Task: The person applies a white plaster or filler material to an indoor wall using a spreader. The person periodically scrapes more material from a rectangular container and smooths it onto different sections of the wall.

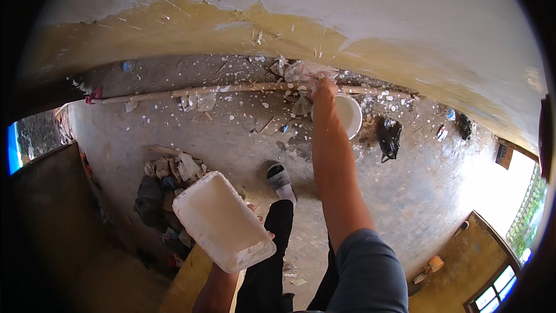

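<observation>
Left hand [271,235] holds the white rectangular paint-smeared tray [223,217] at its right edge, left of the legs; most of the hand is hidden. Right hand [324,88] reaches to the crumpled clear plastic sheet [310,71] at the wall base; can't tell if its fingers close on anything. Best to support the tray from below, and swing the forearm clear of the white round bucket [350,117]. Long pale wooden pole [231,88] crosses the reach. Black crumpled plastic bag [390,137] lies right, mixed rubbish heap [152,200] left: watch footing.
</observation>
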`<state>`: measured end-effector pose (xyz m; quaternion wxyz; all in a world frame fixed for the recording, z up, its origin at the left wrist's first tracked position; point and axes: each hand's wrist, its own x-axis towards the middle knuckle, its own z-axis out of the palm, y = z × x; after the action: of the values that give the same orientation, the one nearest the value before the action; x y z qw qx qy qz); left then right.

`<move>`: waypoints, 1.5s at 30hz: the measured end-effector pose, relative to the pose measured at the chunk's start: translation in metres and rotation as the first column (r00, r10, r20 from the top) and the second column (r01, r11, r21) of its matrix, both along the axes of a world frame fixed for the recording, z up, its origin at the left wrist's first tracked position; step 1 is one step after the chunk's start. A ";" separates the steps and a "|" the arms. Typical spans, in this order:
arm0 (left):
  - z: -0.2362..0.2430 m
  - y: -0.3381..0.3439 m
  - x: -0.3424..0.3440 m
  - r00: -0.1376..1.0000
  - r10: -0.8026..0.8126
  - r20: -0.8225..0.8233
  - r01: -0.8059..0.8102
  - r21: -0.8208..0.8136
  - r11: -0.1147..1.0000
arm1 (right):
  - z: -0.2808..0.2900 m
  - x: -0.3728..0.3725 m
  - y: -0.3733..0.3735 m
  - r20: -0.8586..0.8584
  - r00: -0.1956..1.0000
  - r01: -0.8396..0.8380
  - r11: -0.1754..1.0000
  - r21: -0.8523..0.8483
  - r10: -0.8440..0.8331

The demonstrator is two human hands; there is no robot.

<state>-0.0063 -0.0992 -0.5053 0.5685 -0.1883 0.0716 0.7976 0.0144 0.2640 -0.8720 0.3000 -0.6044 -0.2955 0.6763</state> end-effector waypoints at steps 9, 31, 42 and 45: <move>0.016 -0.024 -0.015 0.997 0.079 -0.026 -0.080 -0.034 0.996 | 0.142 -0.041 -0.008 -0.226 0.841 0.388 0.839 -0.382 -0.492; 0.054 -0.042 -0.021 1.000 0.006 -0.001 -0.006 -0.036 0.999 | 0.356 0.081 -0.069 -0.424 0.815 0.389 0.915 -0.105 -0.395; 0.067 -0.022 -0.011 0.962 -0.150 -0.227 0.148 -0.023 0.989 | 0.304 0.177 0.083 0.932 0.318 -0.355 0.889 0.290 -0.177; 0.070 -0.019 -0.005 0.975 -0.176 -0.139 0.152 -0.167 0.974 | 0.295 0.096 0.073 0.756 0.549 -0.324 0.744 0.584 -0.355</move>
<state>-0.0112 -0.1182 -0.4356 0.6091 -0.1637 0.1921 0.7519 0.1103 0.3367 -0.5770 0.3238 -0.7027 -0.6159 0.1484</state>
